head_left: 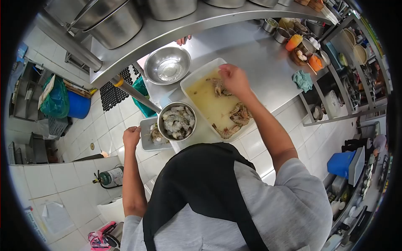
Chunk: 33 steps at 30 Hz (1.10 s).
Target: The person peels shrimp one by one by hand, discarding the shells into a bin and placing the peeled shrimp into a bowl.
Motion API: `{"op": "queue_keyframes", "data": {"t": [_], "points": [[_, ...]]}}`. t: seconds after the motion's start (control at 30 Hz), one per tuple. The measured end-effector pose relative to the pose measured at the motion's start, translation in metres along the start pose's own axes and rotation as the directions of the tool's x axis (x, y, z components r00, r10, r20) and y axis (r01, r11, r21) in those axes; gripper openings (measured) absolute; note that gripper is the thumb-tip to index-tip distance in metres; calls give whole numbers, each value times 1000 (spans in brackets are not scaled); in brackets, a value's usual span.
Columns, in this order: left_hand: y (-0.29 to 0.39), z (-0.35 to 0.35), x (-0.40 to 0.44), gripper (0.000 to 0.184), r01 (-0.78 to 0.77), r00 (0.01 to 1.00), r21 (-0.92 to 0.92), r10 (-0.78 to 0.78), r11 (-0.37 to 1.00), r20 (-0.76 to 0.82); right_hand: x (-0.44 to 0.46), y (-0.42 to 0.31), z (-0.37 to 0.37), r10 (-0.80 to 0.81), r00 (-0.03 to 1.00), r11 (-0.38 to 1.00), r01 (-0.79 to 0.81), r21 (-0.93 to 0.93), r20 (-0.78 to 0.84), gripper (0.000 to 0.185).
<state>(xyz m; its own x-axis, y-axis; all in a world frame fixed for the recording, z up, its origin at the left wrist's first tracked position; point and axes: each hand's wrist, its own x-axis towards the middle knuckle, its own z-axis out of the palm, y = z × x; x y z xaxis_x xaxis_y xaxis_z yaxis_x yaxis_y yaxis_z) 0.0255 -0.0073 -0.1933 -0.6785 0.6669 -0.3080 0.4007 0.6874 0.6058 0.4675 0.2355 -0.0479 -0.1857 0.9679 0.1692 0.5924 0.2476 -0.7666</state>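
My left hand point(132, 136) is closed beside the left edge of a grey tub point(147, 144) that holds some shrimp scraps; what its fingers hold, if anything, is too small to tell. Over the upper end of a white rectangular tub point(187, 85) my right hand point(233, 79) has its fingers bent together, and their contents are unclear. Yellowish liquid and several unpeeled shrimp point(239, 113) lie in that tub. Between the two tubs stands a round metal pot point(160, 125) filled with greyish peeled shrimp point(179, 122).
A metal bowl point(166, 65) sits near the back of the steel counter point(268, 71), with another person's fingers point(183, 40) behind it. An overhead shelf point(176, 32) carries metal containers. At right are a green cloth point(302, 80), an orange-topped bottle point(294, 42) and small bowls.
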Motion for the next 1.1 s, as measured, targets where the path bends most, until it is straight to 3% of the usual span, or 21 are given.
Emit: {"op": "queue_keyframes", "data": {"t": [0.1, 0.2, 0.3, 0.4, 0.5, 0.67, 0.83, 0.87, 0.97, 1.1], "points": [[20, -8, -17, 39, 41, 999, -104, -38, 994, 38, 21, 27, 1, 45, 995, 946, -14, -324, 87, 32], [32, -13, -22, 39, 31, 999, -125, -25, 992, 44, 16, 34, 28, 214, 920, 789, 35, -614, 328, 34], [45, -19, -20, 49, -17, 989, -214, 48, 977, 140, 6, 56, 70, 221, 945, 682, 26, -730, 240, 32], [66, -31, -34, 47, 7, 974, -243, 49, 970, 221, 2, 58, 82, 193, 964, 734, -18, -678, 183, 38], [59, -33, -38, 47, 23, 962, -261, 50, 965, 269, -3, 76, 86, 124, 968, 732, 61, -678, 220, 34], [81, -46, -68, 47, -72, 948, -351, 174, 934, 267, -15, 69, 39, -197, 972, 828, 235, -508, 128, 29], [135, -39, -90, 32, -167, 891, -595, 379, 786, 251, -17, -9, -9, -453, 878, 806, 477, -350, 153, 24], [139, -29, -89, 31, -258, 859, -611, 467, 748, 211, -20, -27, -9, -477, 861, 796, 508, -330, 175, 24], [167, -21, -109, 33, -236, 791, -691, 548, 683, 271, -36, -78, 9, -571, 789, 761, 613, -215, 228, 23], [169, -20, -120, 36, -208, 827, -822, 544, 530, 141, -60, -139, 76, -713, 675, 687, 726, -1, 193, 22]]}}
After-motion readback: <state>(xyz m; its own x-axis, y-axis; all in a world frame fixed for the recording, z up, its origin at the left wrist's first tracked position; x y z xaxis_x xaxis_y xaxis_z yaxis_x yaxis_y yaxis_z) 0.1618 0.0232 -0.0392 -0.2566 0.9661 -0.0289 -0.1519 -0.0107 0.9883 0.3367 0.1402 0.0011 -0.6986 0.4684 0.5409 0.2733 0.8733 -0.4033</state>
